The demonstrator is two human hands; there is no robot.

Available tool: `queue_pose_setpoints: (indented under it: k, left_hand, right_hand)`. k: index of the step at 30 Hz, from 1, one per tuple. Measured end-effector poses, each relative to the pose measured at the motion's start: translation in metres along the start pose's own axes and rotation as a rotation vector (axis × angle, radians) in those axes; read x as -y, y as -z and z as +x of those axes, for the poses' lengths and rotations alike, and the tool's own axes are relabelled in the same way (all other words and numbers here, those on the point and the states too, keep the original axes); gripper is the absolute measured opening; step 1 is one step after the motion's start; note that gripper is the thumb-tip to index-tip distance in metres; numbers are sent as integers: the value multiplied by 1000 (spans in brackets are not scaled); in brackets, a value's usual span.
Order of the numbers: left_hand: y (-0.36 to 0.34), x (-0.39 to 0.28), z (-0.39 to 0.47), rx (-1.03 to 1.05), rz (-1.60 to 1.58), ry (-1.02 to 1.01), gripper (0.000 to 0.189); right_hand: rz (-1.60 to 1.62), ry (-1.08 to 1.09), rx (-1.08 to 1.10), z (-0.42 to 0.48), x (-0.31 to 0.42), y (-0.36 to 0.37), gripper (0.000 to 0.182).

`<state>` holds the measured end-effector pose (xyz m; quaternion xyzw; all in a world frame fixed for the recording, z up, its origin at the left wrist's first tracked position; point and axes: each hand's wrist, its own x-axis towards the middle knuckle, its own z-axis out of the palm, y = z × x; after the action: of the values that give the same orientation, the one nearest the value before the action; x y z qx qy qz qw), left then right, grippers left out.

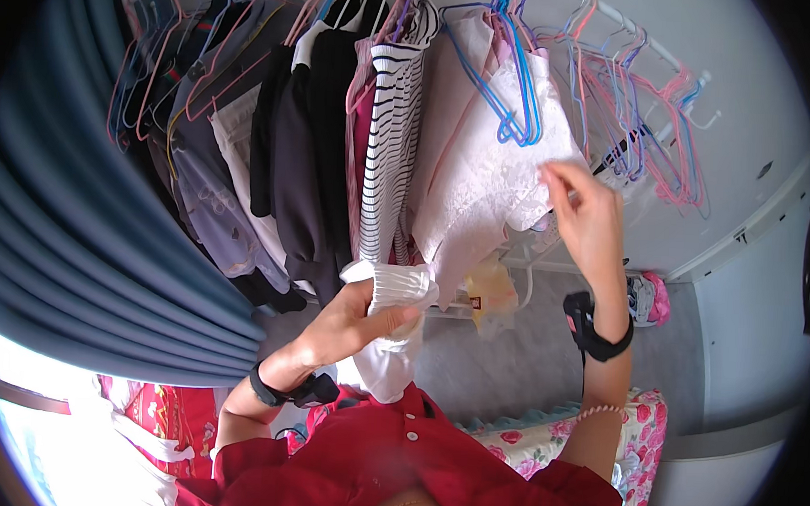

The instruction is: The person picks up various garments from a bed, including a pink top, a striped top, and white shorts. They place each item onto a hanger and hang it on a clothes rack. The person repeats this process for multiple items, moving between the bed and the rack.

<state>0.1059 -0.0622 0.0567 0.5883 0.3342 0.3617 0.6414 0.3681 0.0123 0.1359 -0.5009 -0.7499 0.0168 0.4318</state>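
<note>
My left hand (353,326) grips a bunched white garment (400,287) with a gathered, ribbed edge, and its lower part hangs in front of my red shirt. Raised on the right, my right hand (586,207) has its thumb and fingertips curled beside a pale pink-white patterned garment (496,155) that hangs from the rack; whether they touch it I cannot tell. Several blue hangers (522,115) hang in front of that garment. To its left hangs a black-and-white striped garment (390,142).
The white clothes rail (623,20) holds dark clothes (300,151) on the left and several pink and blue hangers (665,129) on the right. A blue-grey curtain (103,237) borders the left. A yellowish plastic bag (492,292) is low behind; floral bedding (539,445) lies at lower right.
</note>
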Motion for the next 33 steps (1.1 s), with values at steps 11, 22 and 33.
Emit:
queue_pose_setpoints:
  k: [11, 22, 33]
  left_hand:
    - [18, -3, -25, 42, -133, -31, 49]
    - [39, 33, -28, -9, -669, -150, 30]
    - [47, 44, -16, 44, -397, -144, 35]
  right_hand:
    - [-599, -26, -139, 70, -8, -49, 29]
    - [-388, -10, -358, 78, -16, -47, 14]
    - [223, -46, -461, 52, -12, 21, 14]
